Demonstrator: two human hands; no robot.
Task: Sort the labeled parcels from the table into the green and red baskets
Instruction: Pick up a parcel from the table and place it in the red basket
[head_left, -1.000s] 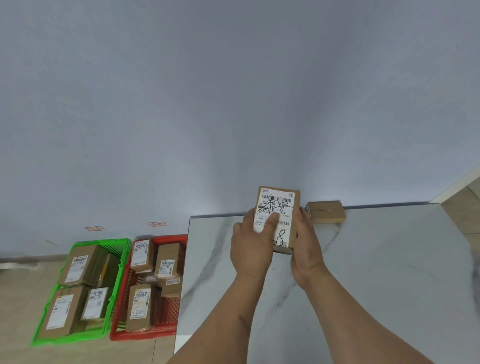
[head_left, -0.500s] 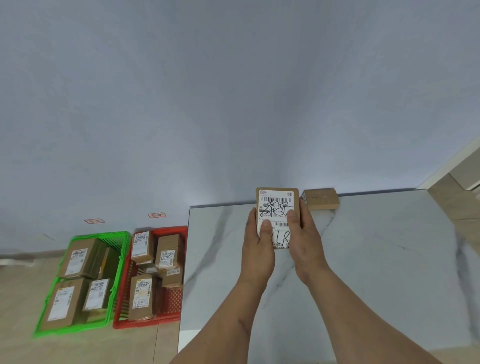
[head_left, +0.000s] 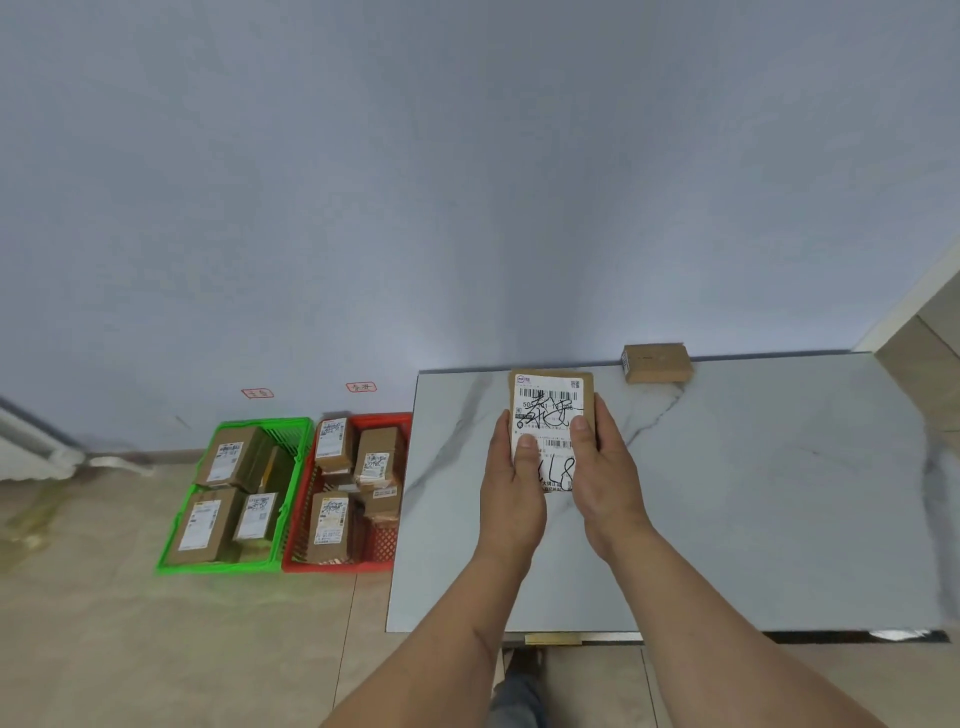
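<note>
I hold a brown parcel (head_left: 551, 405) upright above the marble table (head_left: 753, 493), its white label with barcodes and black handwriting facing me. My left hand (head_left: 514, 488) grips its left edge with the thumb on the label. My right hand (head_left: 605, 473) grips its right edge, thumb also on the label. A second brown parcel (head_left: 657, 362) lies at the table's far edge by the wall. On the floor to the left stand a green basket (head_left: 298, 441) and a red basket (head_left: 382, 551), each holding several labeled parcels.
A blue-grey wall runs behind the table and baskets, with two small red-framed tags (head_left: 361, 387) on it above the baskets. Beige tiled floor (head_left: 104, 623) surrounds the baskets. My leg shows below the table's near edge.
The parcel has stayed between both hands, and my left thumb slid lower on the label. The view widened and turned slightly, so the baskets and the table appear shifted.
</note>
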